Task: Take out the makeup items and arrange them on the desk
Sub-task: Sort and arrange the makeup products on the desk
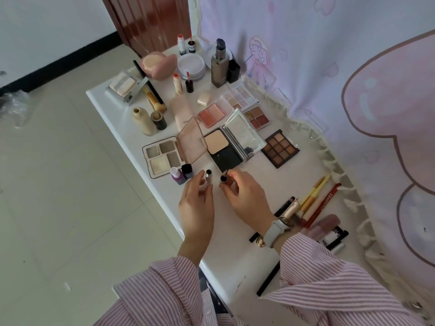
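Tube [208, 177] in left hand [197, 203], cap [223, 178] in right hand [247, 198].

White desk [122, 128]; pink-and-white striped sleeves [329, 283]; lilac curtain [329, 55] printed with pink cartoon shapes outlined in brown; brown nine-pan eyeshadow palette [280, 148] in a black case; beige powder compact [222, 148] with black base; purple bottle [177, 177], white cap; white watch strap [275, 230].
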`<control>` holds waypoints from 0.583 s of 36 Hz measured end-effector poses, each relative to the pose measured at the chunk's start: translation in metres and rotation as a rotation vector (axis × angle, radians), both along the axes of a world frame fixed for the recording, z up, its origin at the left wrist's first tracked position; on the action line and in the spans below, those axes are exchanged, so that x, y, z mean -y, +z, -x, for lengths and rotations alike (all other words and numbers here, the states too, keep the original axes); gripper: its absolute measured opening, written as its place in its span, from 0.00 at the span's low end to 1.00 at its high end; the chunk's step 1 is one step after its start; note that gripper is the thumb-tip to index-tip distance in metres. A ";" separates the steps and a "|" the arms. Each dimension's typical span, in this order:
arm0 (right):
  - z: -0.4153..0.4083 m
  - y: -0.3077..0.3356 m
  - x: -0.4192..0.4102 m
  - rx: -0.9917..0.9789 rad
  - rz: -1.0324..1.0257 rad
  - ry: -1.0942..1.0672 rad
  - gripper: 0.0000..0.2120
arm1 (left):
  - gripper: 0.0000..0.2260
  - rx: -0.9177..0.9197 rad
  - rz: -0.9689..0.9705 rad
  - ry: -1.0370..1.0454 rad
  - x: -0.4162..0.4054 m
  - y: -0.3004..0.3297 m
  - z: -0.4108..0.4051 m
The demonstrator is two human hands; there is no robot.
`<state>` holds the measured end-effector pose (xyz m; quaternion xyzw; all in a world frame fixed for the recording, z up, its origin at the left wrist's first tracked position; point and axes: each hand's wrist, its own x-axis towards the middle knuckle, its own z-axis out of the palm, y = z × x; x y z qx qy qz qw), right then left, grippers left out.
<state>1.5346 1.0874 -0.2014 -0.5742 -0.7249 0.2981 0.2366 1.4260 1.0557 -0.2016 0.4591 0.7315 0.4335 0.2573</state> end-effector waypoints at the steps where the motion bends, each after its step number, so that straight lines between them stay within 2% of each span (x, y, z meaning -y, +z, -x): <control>1: 0.000 0.000 0.000 0.006 0.009 -0.002 0.14 | 0.14 -0.010 -0.003 -0.005 0.001 -0.001 0.000; 10: -0.007 0.007 0.005 -0.050 0.112 0.008 0.19 | 0.14 -0.151 -0.068 -0.056 0.020 -0.011 0.004; 13: -0.023 0.012 0.013 -0.052 0.085 -0.013 0.13 | 0.12 -0.237 -0.106 -0.112 0.029 -0.011 0.006; 15: -0.037 0.017 0.017 0.029 -0.003 0.038 0.10 | 0.12 -0.320 -0.132 -0.166 0.035 -0.015 0.008; 21: -0.069 0.032 0.038 0.506 -0.065 0.387 0.19 | 0.14 -0.547 -0.088 -0.315 0.057 -0.032 0.009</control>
